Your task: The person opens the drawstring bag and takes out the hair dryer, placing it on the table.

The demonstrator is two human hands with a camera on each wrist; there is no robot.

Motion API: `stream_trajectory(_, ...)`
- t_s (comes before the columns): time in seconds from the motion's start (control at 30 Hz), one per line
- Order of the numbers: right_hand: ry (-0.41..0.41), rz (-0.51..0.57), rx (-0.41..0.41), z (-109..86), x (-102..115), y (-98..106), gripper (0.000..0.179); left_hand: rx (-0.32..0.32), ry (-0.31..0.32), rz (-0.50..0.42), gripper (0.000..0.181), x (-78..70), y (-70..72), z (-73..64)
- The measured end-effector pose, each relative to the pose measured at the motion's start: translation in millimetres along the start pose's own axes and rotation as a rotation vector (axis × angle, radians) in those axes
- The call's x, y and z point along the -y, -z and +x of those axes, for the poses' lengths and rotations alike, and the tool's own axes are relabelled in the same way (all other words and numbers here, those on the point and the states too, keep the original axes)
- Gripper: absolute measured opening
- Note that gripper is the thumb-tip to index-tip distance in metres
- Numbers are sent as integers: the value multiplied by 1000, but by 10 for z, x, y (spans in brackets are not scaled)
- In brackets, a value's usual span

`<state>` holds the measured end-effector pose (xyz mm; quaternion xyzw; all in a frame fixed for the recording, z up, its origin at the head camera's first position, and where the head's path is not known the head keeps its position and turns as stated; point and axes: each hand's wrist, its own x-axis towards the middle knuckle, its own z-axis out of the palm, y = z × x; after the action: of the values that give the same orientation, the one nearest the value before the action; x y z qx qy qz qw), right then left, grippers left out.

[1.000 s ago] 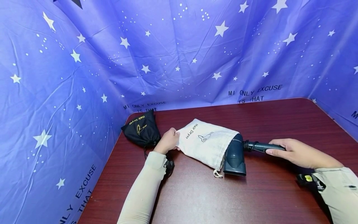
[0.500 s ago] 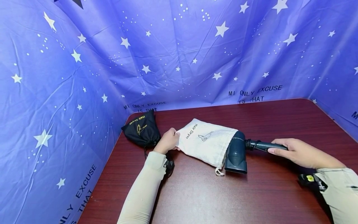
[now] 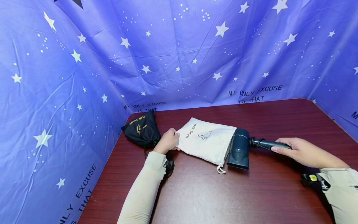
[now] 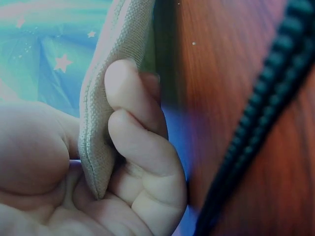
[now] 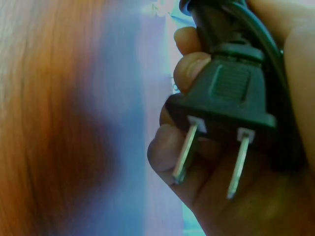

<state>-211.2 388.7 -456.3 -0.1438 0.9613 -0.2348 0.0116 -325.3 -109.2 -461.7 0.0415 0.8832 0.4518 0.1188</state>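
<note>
My left hand [image 3: 168, 140] pinches the closed bottom corner of a white drawstring bag [image 3: 208, 140] printed "Hair Dryer". In the left wrist view, thumb and curled fingers hold the seamed edge of the bag's cloth [image 4: 96, 132]. A dark hair dryer [image 3: 239, 149] lies at the bag's mouth, its head mostly outside, with the far side right at the cloth rim. My right hand [image 3: 300, 152] grips the dryer's handle, around which the cord is wound. Close up in the right wrist view, a two-pin plug [image 5: 231, 93] sits against the handle inside the curled fingers.
A black drawstring bag [image 3: 142, 129], also printed "Hair Dryer", lies at the table's left back, just beyond my left hand. Blue star-patterned cloth [image 3: 179, 56] hangs along the back and sides of the reddish wooden table [image 3: 207, 199].
My right hand has drawn the hair dryer a little to the right, so more of its head shows outside the white bag. The left hand keeps its hold in place.
</note>
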Motion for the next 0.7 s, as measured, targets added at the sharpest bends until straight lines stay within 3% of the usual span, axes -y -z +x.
stream_trajectory(0.33,-8,16,-17,-14,-58,8,19,-10,-1,18,23,-6,-16,-12)
stream_trajectory(0.7,-38,-7,-38,-15,-143,32,27,-12,0,29,22,4,-20,2)
